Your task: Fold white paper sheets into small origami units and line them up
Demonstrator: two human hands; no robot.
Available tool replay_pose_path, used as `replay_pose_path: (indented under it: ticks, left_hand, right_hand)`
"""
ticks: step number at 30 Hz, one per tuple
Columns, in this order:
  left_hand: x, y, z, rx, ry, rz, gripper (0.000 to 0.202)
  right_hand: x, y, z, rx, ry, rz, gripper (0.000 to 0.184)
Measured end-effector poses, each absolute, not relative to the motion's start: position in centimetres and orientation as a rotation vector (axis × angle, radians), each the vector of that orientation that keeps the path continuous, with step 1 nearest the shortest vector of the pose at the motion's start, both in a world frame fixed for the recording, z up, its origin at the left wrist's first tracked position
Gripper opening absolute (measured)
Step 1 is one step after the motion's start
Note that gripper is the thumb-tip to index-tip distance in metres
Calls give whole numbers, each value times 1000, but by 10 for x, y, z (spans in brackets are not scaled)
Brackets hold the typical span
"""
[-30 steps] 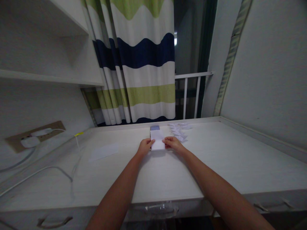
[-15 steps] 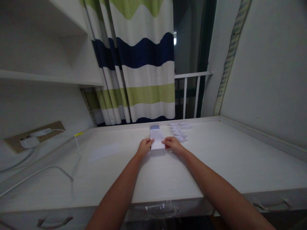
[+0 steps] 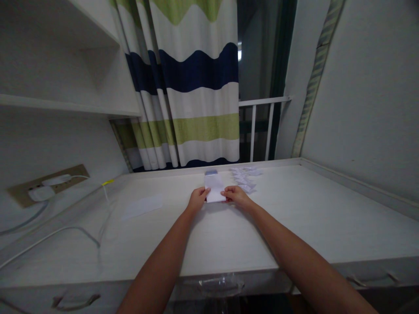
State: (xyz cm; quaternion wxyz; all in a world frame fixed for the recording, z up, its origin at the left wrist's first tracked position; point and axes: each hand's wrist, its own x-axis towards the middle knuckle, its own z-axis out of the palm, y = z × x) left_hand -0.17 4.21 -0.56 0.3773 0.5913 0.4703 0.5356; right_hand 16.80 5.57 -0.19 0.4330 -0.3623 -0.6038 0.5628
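Observation:
A small white sheet of paper is held between my two hands above the desk. My left hand pinches its left edge, thumb on top. On the opposite edge, my right hand grips it in the same way. Just beyond the paper's far end lies a small greyish-blue rectangular item, whose kind I cannot make out. Several folded white paper pieces lie in a pile to the right, behind my right hand.
A flat white sheet lies at the left on the white desk. White cables run along the left side from a plugged-in adapter. A striped curtain hangs behind the desk's back edge.
Both hands keep their grip on the paper. Its near edge has shifted very slightly; otherwise the scene looks the same.

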Motion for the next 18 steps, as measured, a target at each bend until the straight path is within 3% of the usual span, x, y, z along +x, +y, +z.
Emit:
replay_pose_path:
  ticks: [18]
  left_hand:
    - [-6, 42, -4, 1593, 1304, 1480, 39]
  right_hand:
    - [165, 52, 0, -824, -1463, 1514, 24]
